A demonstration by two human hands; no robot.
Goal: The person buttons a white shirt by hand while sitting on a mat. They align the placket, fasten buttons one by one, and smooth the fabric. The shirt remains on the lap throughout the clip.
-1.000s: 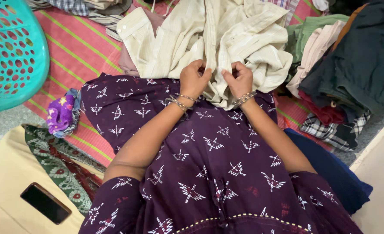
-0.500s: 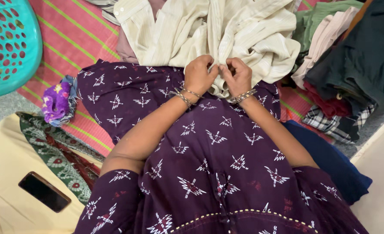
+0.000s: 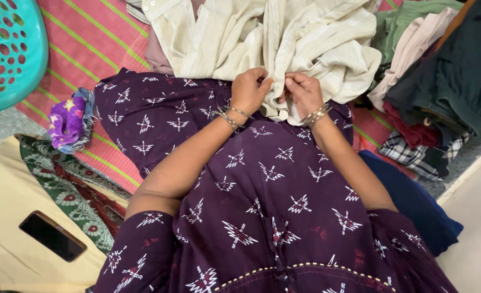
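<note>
- the left hand (image 3: 247,90) was curled, its fingers pinched on a fold of the cream striped shirt (image 3: 262,43).
- the right hand (image 3: 303,92) was bent at the wrist and closed on the same fold, just beside the left.
- the shirt was heaped at the far side of the lap, over the red striped mat (image 3: 96,49).

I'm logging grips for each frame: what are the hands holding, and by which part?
Both the left hand and right hand pinch the cream shirt at its front edge.

Shirt (image 3: 284,40) matt striped cloth; basket (image 3: 7,49) glossy plastic.
</note>
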